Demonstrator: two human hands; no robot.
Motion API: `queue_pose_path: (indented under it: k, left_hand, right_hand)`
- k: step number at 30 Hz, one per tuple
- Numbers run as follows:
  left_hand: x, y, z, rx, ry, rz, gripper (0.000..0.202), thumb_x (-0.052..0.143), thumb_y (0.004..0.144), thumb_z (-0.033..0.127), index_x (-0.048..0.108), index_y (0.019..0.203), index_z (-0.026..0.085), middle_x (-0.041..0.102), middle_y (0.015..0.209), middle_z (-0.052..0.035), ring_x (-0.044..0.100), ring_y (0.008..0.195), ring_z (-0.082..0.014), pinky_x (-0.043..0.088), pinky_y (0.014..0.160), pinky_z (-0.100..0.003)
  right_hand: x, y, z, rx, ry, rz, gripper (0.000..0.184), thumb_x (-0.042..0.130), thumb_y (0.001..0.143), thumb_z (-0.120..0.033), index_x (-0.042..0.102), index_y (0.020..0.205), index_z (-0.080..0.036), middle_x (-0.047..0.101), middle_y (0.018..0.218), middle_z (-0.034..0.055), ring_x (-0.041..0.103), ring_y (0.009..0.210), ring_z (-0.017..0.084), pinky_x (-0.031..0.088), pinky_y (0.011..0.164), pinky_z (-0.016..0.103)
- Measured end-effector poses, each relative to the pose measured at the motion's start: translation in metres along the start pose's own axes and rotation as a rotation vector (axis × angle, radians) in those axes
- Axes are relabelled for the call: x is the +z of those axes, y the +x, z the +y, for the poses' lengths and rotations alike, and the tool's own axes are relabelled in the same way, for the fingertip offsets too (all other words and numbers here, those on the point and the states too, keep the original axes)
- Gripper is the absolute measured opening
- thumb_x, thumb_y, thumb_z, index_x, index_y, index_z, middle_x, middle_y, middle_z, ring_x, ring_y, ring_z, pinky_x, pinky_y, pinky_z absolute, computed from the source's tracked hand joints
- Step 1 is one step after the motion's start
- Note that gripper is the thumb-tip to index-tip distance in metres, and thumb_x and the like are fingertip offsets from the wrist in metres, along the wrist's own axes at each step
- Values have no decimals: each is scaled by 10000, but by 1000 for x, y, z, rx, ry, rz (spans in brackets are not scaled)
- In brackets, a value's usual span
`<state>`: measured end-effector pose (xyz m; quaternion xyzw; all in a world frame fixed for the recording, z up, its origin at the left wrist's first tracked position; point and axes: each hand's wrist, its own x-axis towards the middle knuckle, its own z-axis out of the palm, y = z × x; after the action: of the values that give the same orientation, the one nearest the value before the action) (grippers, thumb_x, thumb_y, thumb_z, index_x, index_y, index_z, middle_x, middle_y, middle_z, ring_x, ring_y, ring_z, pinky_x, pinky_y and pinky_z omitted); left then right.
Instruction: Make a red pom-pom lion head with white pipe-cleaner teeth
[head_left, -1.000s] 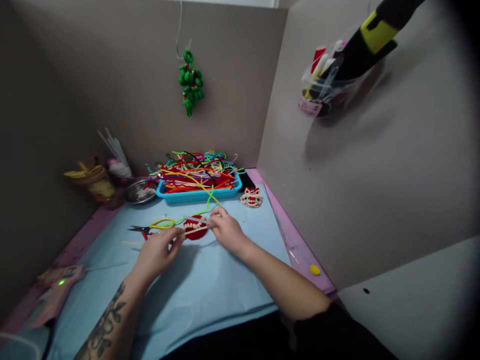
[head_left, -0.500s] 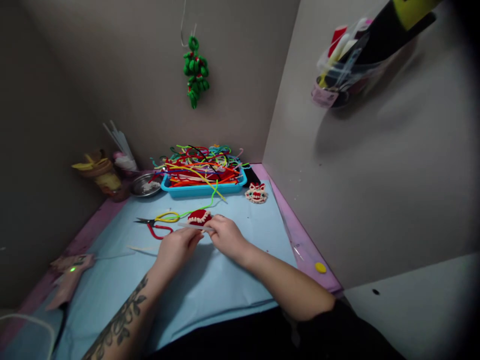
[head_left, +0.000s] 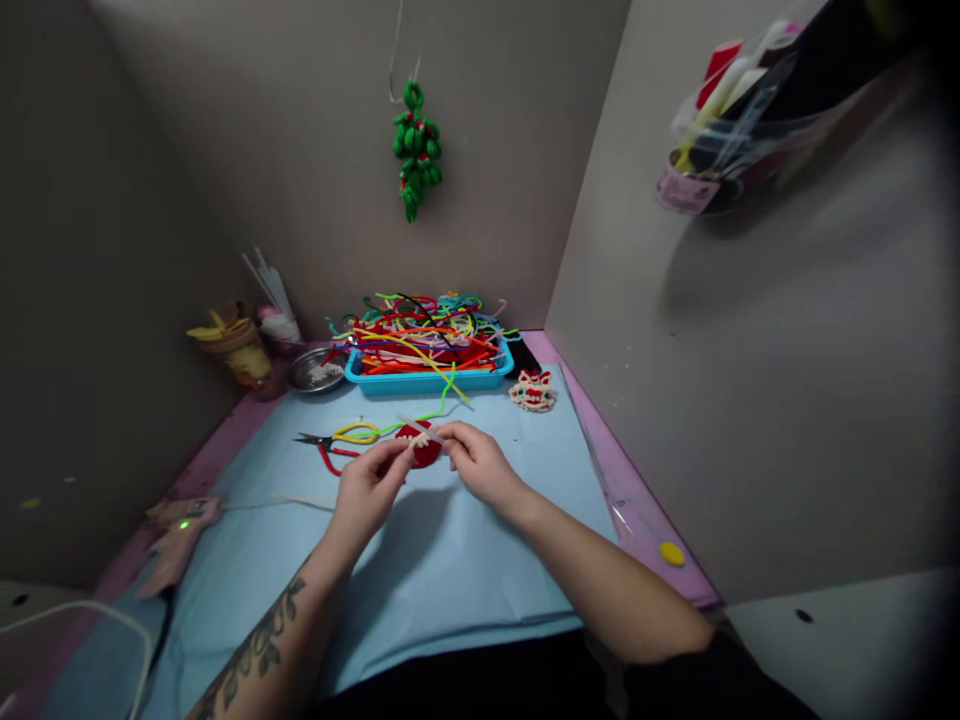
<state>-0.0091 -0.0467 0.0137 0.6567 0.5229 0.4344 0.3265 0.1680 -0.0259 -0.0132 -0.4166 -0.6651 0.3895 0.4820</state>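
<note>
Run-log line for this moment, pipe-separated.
left hand: holding cream-trimmed red disc | right hand: holding translucent strip | nearby: scissors, pipe cleaners

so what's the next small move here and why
Probably press the cream trim onto the red piece with the pale stick: the right hand holds that stick over the piece, close to the trim, while the left hand pinches its edge.

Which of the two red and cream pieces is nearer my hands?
The rounded piece between your left hand and right hand; the face-shaped piece lies apart, near the blue tray.
</note>
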Motion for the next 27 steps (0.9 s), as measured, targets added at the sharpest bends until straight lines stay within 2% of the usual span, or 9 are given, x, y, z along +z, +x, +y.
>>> queue_pose_path:
  k: [4, 8, 11, 13, 18, 22, 27]
  left_hand:
    - [8, -4, 1, -5, -83, -12, 306, 578, 807, 415, 700, 949, 173, 712, 875, -53, 620, 709, -164, 500, 643, -257]
    - [15, -7, -4, -25, 12, 27, 310, 594, 779, 449, 678, 711, 158, 595, 590, -2, 497, 533, -124, 403, 516, -232]
    - [18, -7, -4, -42, -13, 34, 328, 602, 772, 474, 660, 698, 160, 548, 556, 15, 461, 516, -116, 377, 507, -232]
    - [18, -7, -3, -60, -33, 34, 335, 594, 781, 484, 655, 710, 163, 542, 557, 17, 456, 517, -116, 374, 509, -235]
    - [19, -8, -4, -66, -1, 4, 385, 582, 791, 494, 588, 594, 163, 507, 523, 17, 446, 516, -116, 355, 508, -237]
    - [18, -8, -7, -45, -20, 2, 375, 548, 823, 481, 561, 625, 163, 495, 543, 27, 445, 523, -108, 351, 518, -225]
    - [17, -7, -12, -50, -81, 49, 320, 515, 858, 444, 547, 704, 165, 509, 575, 32, 473, 550, -109, 367, 540, -215]
  right_hand:
    - [10, -3, 0, 91, 195, 41, 185, 527, 805, -223, 668, 920, -188, 654, 961, 51, 603, 664, 115, 523, 615, 248]
    - [14, -4, -2, -7, 213, 110, 223, 578, 759, -184, 688, 953, -197, 650, 976, 58, 641, 875, 159, 537, 793, 296]
    - [15, -5, -3, -69, 193, 97, 249, 609, 763, -185, 697, 994, -214, 654, 1021, 66, 631, 967, 172, 509, 891, 329]
    - [15, -6, -3, -35, 252, 64, 239, 627, 768, -210, 697, 996, -213, 677, 1001, 64, 645, 944, 174, 514, 888, 342]
    - [17, -6, -3, 125, 450, 16, 259, 703, 708, -277, 683, 950, -186, 715, 921, 55, 671, 846, 178, 530, 835, 350]
    - [16, -5, -3, 139, 365, -33, 234, 671, 721, -250, 679, 946, -184, 692, 889, 34, 633, 766, 145, 511, 749, 301]
    - [15, -6, -5, 110, 171, -16, 139, 670, 698, -203, 676, 833, -167, 627, 837, 16, 567, 725, 126, 463, 695, 262]
